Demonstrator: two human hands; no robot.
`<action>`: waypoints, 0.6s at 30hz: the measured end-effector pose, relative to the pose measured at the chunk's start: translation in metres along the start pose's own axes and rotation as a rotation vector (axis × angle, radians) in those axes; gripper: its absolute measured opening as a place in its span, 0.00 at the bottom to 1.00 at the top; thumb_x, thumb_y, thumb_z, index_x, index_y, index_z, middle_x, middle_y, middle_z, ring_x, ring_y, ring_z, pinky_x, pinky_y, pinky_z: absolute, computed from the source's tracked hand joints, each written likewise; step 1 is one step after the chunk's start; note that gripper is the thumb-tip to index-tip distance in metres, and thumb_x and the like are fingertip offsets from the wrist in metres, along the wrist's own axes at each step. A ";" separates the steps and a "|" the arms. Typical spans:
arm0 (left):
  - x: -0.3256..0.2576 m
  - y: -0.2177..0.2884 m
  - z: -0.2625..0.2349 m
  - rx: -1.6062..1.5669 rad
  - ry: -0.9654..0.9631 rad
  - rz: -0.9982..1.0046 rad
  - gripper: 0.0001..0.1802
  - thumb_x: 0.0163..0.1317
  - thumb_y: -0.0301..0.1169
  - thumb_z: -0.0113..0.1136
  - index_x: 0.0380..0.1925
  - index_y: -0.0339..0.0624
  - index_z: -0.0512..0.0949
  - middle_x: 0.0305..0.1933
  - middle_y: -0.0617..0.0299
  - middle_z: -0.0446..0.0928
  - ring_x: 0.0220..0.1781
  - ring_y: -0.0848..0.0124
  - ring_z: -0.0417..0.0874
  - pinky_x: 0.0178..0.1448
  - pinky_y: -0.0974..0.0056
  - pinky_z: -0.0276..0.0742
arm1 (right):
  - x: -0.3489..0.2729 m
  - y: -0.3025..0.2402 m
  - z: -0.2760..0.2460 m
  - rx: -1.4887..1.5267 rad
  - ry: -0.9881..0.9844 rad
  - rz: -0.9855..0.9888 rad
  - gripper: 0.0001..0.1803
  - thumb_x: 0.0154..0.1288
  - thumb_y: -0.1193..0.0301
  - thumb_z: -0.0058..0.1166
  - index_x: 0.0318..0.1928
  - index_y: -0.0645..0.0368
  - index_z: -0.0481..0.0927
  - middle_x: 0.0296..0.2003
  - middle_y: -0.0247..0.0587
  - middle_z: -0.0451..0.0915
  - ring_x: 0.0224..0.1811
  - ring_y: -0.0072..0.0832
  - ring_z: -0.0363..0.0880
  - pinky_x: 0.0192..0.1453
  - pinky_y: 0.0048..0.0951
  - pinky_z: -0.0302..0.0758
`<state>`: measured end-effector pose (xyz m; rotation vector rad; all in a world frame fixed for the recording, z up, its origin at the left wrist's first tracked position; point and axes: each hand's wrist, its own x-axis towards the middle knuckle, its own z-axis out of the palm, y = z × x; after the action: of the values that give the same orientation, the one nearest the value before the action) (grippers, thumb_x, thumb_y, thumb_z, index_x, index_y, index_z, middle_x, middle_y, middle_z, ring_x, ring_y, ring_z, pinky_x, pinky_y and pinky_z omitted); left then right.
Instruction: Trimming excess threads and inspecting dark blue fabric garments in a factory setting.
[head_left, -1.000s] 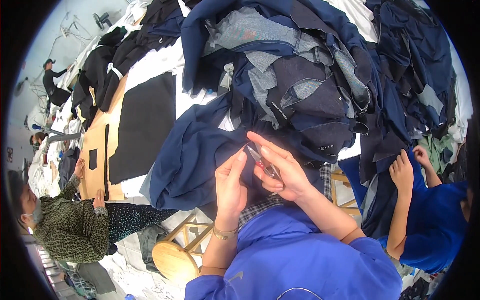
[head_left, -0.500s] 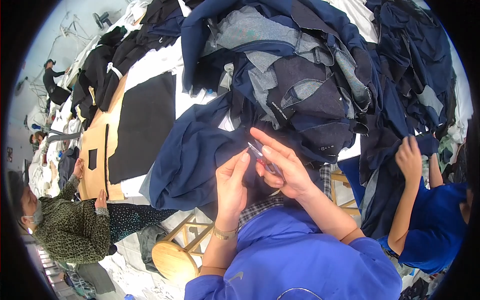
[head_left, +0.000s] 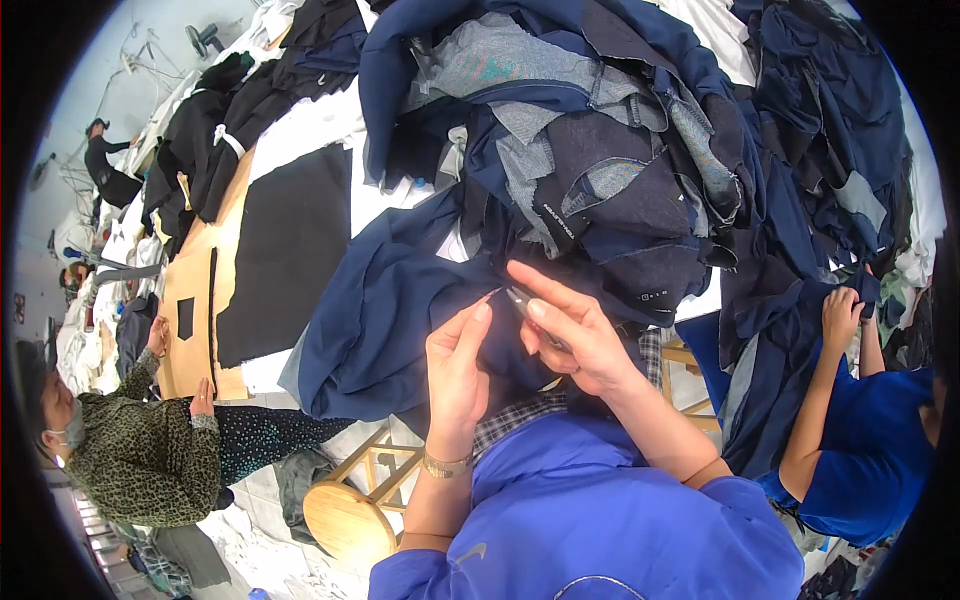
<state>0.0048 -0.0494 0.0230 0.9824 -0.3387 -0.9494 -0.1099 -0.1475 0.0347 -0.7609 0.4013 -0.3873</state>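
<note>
My right hand (head_left: 582, 342) is closed around small thread snips (head_left: 518, 302), their metal tip pointing up and left past the thumb, with the index finger stretched out above them. Facing it, my left hand (head_left: 457, 362) pinches thumb and forefinger together; whatever lies between them is too small to name. A narrow gap separates the snips from the left fingertips. Under and beyond both hands spreads dark navy fabric (head_left: 375, 300). Behind it rises a large heap of dark denim pieces (head_left: 610, 180), some with their grey reverse showing.
To the left, a person in a patterned top (head_left: 140, 455) handles a brown board (head_left: 185, 345) beside a black cloth panel (head_left: 290, 250). On the right, a person in a blue shirt (head_left: 860, 450) holds navy cloth. A wooden stool (head_left: 350, 520) stands at lower left.
My hands have drawn slightly apart, and the snips have moved off the left fingertips. The right-hand person's hand has shifted right and down along the navy cloth.
</note>
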 end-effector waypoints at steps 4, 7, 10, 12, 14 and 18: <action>-0.001 0.001 -0.001 0.004 -0.017 0.006 0.12 0.64 0.28 0.53 0.43 0.34 0.78 0.40 0.60 0.80 0.40 0.77 0.78 0.46 0.73 0.72 | -0.001 -0.001 0.002 -0.010 -0.023 0.035 0.22 0.68 0.68 0.46 0.62 0.50 0.66 0.20 0.31 0.73 0.11 0.06 0.54 0.13 0.11 0.48; -0.001 0.001 0.000 0.037 -0.013 0.038 0.11 0.64 0.28 0.53 0.43 0.34 0.79 0.39 0.60 0.81 0.38 0.78 0.78 0.45 0.74 0.72 | -0.001 -0.001 0.002 0.003 -0.020 0.053 0.22 0.68 0.68 0.46 0.62 0.50 0.66 0.20 0.31 0.73 0.11 0.06 0.54 0.12 0.12 0.47; -0.001 0.003 0.001 0.054 -0.019 0.052 0.11 0.63 0.27 0.53 0.43 0.34 0.79 0.39 0.60 0.81 0.38 0.78 0.78 0.45 0.74 0.71 | -0.001 -0.002 0.003 -0.006 -0.009 0.078 0.22 0.68 0.68 0.46 0.62 0.50 0.66 0.19 0.32 0.73 0.10 0.07 0.54 0.12 0.12 0.47; -0.002 0.003 0.000 0.114 -0.015 0.074 0.11 0.63 0.27 0.54 0.43 0.34 0.79 0.39 0.59 0.81 0.38 0.78 0.78 0.45 0.74 0.71 | -0.001 -0.002 0.003 0.008 -0.007 0.089 0.22 0.68 0.68 0.46 0.62 0.50 0.66 0.19 0.32 0.73 0.10 0.07 0.54 0.12 0.12 0.47; -0.001 0.003 -0.001 0.158 -0.009 0.087 0.11 0.63 0.27 0.54 0.42 0.33 0.79 0.39 0.59 0.81 0.38 0.78 0.78 0.46 0.74 0.71 | -0.001 -0.002 0.003 0.003 -0.009 0.094 0.22 0.68 0.68 0.46 0.62 0.50 0.67 0.19 0.32 0.73 0.10 0.07 0.53 0.12 0.12 0.46; 0.000 0.005 -0.002 0.243 -0.015 0.126 0.11 0.62 0.26 0.56 0.42 0.34 0.79 0.40 0.59 0.81 0.40 0.78 0.78 0.47 0.73 0.71 | -0.001 -0.003 0.002 -0.007 -0.017 0.118 0.22 0.68 0.68 0.46 0.62 0.50 0.66 0.19 0.32 0.73 0.09 0.07 0.53 0.12 0.12 0.46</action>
<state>0.0084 -0.0471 0.0257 1.1618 -0.5318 -0.8131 -0.1100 -0.1477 0.0387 -0.7432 0.4296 -0.2688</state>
